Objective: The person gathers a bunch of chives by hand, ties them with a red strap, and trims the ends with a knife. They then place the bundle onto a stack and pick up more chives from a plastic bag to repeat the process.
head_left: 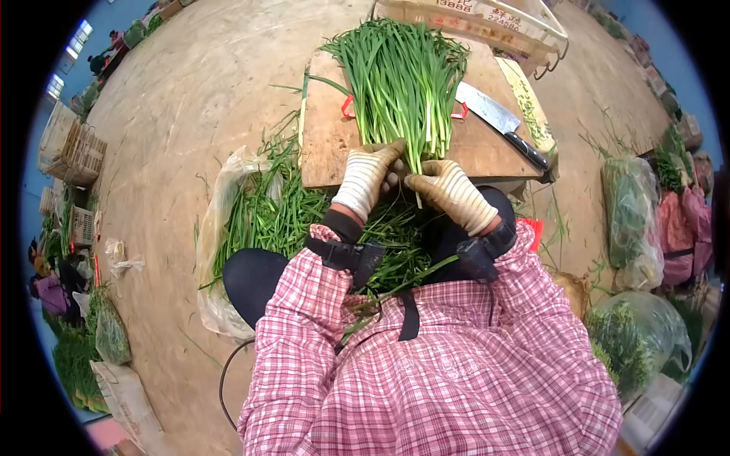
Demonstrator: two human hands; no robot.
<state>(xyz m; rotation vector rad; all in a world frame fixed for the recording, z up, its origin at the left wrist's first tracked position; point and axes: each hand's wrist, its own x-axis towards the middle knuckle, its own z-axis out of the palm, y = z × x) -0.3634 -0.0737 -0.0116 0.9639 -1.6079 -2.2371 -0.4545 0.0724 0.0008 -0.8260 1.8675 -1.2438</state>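
A thick bunch of garlic chives (403,83) lies on a wooden board (327,152), its pale stalk ends towards me. My left hand (372,173), in a striped work glove with stained fingers, is closed at the near left of these ends, its thumb against the stalks. Opposite it, my right hand (449,190), gloved alike, pinches a few stalks that stick out below the bunch. Red strap pieces (348,107) show on both sides of the bunch. A knife (494,114) with a black handle rests on the board to the right.
Below the board, loose chives (281,201) fill a clear plastic bag (220,220) and cover my lap. Behind the board stands a white plastic crate (525,34). Bagged greens (631,213) line the right side; stacked crates (72,144) stand at the left.
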